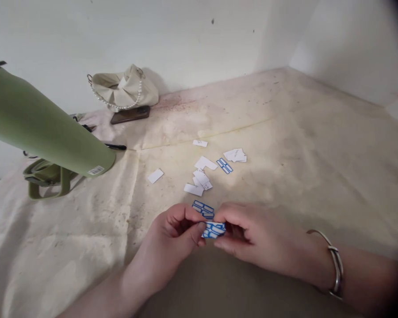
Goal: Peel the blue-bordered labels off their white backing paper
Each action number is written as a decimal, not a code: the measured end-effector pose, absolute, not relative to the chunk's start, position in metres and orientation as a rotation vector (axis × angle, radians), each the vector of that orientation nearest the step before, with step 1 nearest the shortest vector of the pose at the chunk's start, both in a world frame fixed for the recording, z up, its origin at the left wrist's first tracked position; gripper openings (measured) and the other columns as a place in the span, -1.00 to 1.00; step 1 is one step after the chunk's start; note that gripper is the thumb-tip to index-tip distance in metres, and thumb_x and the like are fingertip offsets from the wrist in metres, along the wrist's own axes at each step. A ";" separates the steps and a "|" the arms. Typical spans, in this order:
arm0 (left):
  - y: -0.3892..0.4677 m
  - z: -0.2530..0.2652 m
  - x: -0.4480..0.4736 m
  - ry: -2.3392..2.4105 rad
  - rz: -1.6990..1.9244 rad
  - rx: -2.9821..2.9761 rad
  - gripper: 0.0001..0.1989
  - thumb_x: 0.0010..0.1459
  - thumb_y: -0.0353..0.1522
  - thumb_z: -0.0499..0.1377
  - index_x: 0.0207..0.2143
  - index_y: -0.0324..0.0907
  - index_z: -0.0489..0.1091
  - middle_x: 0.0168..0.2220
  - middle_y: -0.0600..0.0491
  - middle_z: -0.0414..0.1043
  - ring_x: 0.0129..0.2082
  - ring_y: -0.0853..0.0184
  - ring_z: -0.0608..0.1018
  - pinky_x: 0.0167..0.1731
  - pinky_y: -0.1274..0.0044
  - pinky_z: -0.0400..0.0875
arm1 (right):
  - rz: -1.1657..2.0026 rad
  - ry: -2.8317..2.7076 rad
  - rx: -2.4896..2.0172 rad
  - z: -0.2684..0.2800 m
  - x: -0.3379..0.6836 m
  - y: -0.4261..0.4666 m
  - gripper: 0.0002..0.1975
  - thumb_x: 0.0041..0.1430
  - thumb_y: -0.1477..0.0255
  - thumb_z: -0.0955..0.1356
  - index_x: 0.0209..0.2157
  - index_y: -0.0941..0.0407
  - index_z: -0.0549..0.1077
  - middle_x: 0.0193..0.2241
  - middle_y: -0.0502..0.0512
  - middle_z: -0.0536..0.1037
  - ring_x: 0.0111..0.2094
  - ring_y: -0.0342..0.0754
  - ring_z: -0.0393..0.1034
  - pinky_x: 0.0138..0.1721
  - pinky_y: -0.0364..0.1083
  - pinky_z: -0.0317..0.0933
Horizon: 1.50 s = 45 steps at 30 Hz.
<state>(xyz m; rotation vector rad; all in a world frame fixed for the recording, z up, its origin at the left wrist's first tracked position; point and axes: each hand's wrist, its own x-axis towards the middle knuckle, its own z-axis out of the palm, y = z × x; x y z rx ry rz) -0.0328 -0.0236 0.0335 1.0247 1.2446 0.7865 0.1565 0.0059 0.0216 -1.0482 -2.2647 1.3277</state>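
Between both hands are small label stickers (213, 230), white with blue borders, held near the table's front edge. My left hand (179, 234) pinches their left side between thumb and fingers. From the right, my right hand (248, 232) is closed on the other side of the same stickers; its fingertips are partly hidden. Just beyond the fingers lies another blue-bordered label sheet (203, 206), partly covered by the hands. Farther out, a blue-bordered label piece (224, 165) rests beside a small stack of white paper slips (236, 154). More white slips (201, 178) overlap in the middle.
A tall green tumbler (49, 119) stands at the left by its green lid (48, 176). Behind are a black pen (116, 146), a phone (131, 115) and a cream bag (132, 90) with a beaded strap. Single slips (155, 176) lie on the creased tablecloth (305, 168).
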 end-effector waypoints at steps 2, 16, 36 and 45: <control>-0.024 0.032 -0.033 1.244 0.772 1.050 -0.94 0.03 -0.39 0.21 -0.46 -0.20 0.39 -0.57 0.13 0.41 -0.55 0.48 0.40 -0.52 0.65 0.27 | 1.296 -2.273 -1.040 0.022 0.155 0.007 -0.91 0.15 0.42 0.28 -0.39 0.13 0.40 -0.51 -0.06 0.40 -0.53 -0.23 0.22 -0.54 -0.22 0.06; -0.025 0.029 -0.034 1.186 0.831 1.018 -0.93 0.05 -0.37 0.22 -0.37 -0.16 0.43 -0.48 0.12 0.46 -0.51 0.49 0.44 -0.47 0.66 0.34 | 1.108 -2.287 -0.995 0.020 0.157 0.003 -0.73 0.04 0.43 0.38 -0.17 0.09 0.35 -0.34 0.01 0.44 -0.41 -0.16 0.29 -0.44 -0.19 0.14; -0.027 0.027 -0.036 1.242 0.874 1.256 -0.93 0.07 -0.42 0.18 -0.34 -0.13 0.45 -0.47 0.13 0.47 -0.47 0.47 0.45 -0.46 0.67 0.33 | 1.381 -2.118 -1.134 0.023 0.156 0.008 -0.87 0.19 0.37 0.25 -0.33 0.09 0.40 -0.51 -0.08 0.43 -0.51 -0.23 0.27 -0.52 -0.23 0.13; -0.025 0.025 -0.037 1.243 0.842 1.190 -0.95 0.09 -0.40 0.17 -0.35 -0.18 0.42 -0.49 0.12 0.45 -0.49 0.48 0.44 -0.45 0.66 0.33 | 1.363 -2.122 -1.096 0.026 0.156 0.007 -0.75 0.04 0.33 0.38 -0.21 0.04 0.35 -0.46 -0.11 0.40 -0.49 -0.23 0.27 -0.54 -0.26 0.13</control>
